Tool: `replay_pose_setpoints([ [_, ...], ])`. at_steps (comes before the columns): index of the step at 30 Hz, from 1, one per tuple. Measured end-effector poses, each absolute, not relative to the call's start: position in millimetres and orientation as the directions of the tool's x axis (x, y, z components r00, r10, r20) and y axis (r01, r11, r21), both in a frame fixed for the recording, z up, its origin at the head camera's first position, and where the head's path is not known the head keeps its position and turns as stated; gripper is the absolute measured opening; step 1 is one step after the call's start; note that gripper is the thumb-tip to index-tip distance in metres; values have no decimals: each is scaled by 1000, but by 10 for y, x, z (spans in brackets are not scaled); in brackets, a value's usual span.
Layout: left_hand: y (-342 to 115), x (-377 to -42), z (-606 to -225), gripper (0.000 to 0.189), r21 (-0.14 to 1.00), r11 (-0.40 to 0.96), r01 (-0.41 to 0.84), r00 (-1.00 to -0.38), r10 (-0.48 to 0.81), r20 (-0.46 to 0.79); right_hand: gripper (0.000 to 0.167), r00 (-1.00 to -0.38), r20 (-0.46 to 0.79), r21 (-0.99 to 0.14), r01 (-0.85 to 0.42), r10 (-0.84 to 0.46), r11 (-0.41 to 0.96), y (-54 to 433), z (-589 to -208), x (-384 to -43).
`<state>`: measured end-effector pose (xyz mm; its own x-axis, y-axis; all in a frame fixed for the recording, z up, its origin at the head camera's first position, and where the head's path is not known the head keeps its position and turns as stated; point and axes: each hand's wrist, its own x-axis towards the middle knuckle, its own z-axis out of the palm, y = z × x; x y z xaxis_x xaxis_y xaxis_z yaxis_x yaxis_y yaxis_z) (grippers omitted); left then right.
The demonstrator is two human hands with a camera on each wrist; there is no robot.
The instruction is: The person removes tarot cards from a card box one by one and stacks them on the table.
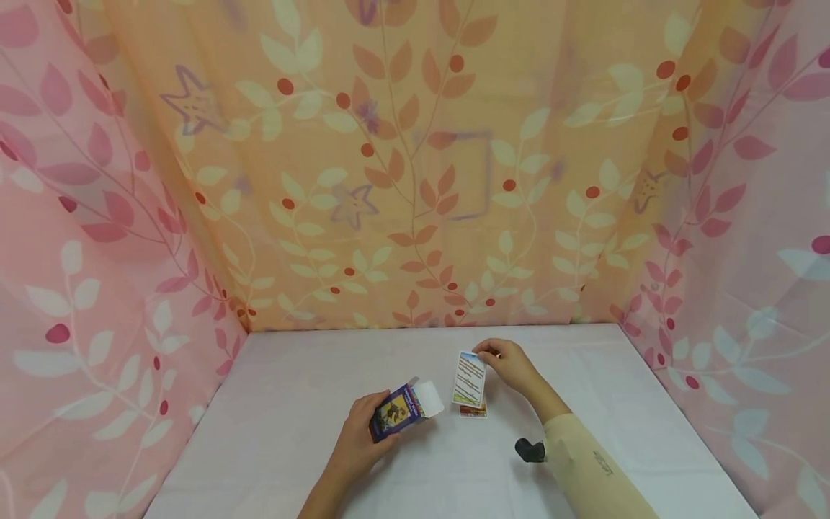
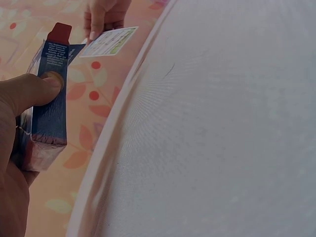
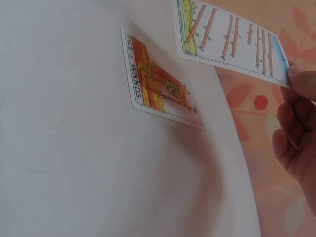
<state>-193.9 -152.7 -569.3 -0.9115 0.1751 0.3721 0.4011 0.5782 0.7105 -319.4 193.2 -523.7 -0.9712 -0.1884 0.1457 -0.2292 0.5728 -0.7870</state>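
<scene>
Starting on the left, we see the left hand (image 1: 358, 438) clamped round a dark blue card box (image 1: 397, 412), thumb along one side and the other fingers wrapped behind. From the left wrist view we get the thumb pressed flat on the narrow printed side, but most of those other fingers are hidden behind the box. Its white flap (image 1: 429, 398) hangs open toward the cards, and we can't make out what's inside. The small print is too soft for us to read.

Next along, a lower card (image 1: 474, 412) lies face up on the white table (image 1: 292, 375). From the head view we only get its bottom strip, but the right wrist view lets us read "WANDS". Above it, tilted, is the upper card (image 1: 470, 378) with the sticks on it, its top end cut off from nothing but the fingertips. The right hand (image 1: 512, 366) pinches that end, thumb against forefinger, other fingers loosely curled. By the sleeve (image 1: 586, 465) we spot a black object (image 1: 530, 450), too dark to identify.
</scene>
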Motion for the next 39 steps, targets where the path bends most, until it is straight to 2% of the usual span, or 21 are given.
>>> replay_pose_setpoints([
  [14, -1521, -1942, -5716, 85, 683, 598, 420, -899, 169, 405, 10, -974, 81, -788, -193, -212, 584, 1973, -5433, -3299],
  [30, -1535, -1945, -5717, 84, 695, 590, 410, -906, 176, 385, 12, -980, 14, -815, -127, -200, 565, 1981, -5582, -3308],
  [39, -1542, -1946, -5702, 84, 712, 577, 401, -912, 178, 369, 12, -980, 21, -813, -131, -197, 567, 1990, -5663, -3299],
])
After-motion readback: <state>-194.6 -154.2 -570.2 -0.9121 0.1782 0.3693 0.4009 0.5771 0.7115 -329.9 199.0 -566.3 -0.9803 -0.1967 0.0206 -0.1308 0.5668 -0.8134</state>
